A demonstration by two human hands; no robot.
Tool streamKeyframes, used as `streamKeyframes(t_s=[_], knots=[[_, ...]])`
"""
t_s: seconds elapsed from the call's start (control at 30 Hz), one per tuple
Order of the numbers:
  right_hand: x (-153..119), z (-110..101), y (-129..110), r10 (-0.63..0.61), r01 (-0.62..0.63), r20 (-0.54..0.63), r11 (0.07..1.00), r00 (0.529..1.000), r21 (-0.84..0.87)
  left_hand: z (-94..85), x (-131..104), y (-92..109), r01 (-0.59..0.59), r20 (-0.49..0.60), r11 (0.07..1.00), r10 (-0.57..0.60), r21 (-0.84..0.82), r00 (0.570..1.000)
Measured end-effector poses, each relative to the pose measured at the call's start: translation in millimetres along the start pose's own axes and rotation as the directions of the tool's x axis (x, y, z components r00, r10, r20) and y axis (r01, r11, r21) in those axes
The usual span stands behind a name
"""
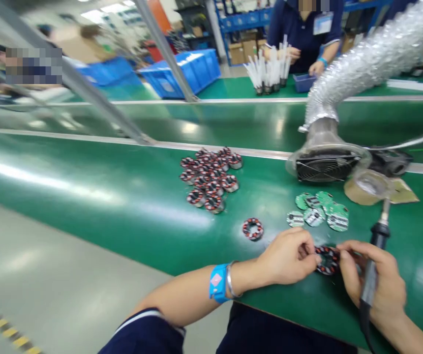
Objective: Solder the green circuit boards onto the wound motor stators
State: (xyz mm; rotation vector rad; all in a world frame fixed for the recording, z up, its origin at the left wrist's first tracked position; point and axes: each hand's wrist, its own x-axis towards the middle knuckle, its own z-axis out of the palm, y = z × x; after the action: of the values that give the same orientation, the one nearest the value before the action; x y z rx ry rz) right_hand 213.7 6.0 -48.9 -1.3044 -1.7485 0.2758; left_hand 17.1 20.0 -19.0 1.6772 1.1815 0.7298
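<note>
My left hand [290, 258], wearing a blue wrist strap, pinches the left edge of a ring-shaped motor stator [327, 260] with red, black and white segments. At the ring's right edge are the thumb and forefinger of my right hand [376, 280]. That hand also holds a soldering iron [371, 280], its tip pointing up and away from the stator. A second stator [253, 229] lies flat to the left, apart from my hands. Round green circuit boards [315, 216] lie in a loose group just beyond them.
Several more stators [213, 187] are clustered on the green bench [123, 196]. A fan [325, 167] on a silver duct [374, 59] stands at the back right, beside a tape roll [366, 187]. Across the bench sits a co-worker [303, 39] near white tubes [268, 71].
</note>
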Motion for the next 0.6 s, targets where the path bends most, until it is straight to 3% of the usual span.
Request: streamKeyframes(t_s=[0.03,0.17,0.23,0.4,0.6], knots=[[2.7,-0.2,-2.3,0.020,-0.020,0.000,1.000,1.000,-0.005,0.6,-0.5,-0.2,0.020,-0.001,1.000,-0.020,-0.010,1.000],[13.6,1.0,-3.7,0.079,-0.108,0.201,0.984,0.977,0.141,0.3,-0.2,-1.5,0.065,0.039,0.996,-0.063,-0.055,0.997],[15.9,-0.3,-1.3,0.083,-0.124,0.225,0.977,0.971,0.175,-0.2,-0.2,-1.5,0.062,0.059,0.996,-0.058,-0.067,0.997],[12.5,-10.1,1.0,-0.073,0.051,0.142,0.987,0.987,0.155,1.6,-2.6,-1.3,0.075,0.043,0.994,-0.072,-0.076,0.996],[16.5,-17.9,-4.6,-0.237,0.211,0.299,0.971,0.924,0.115,4.4,-3.4,-2.5,0.064,0.015,0.994,-0.063,-0.084,0.998]])
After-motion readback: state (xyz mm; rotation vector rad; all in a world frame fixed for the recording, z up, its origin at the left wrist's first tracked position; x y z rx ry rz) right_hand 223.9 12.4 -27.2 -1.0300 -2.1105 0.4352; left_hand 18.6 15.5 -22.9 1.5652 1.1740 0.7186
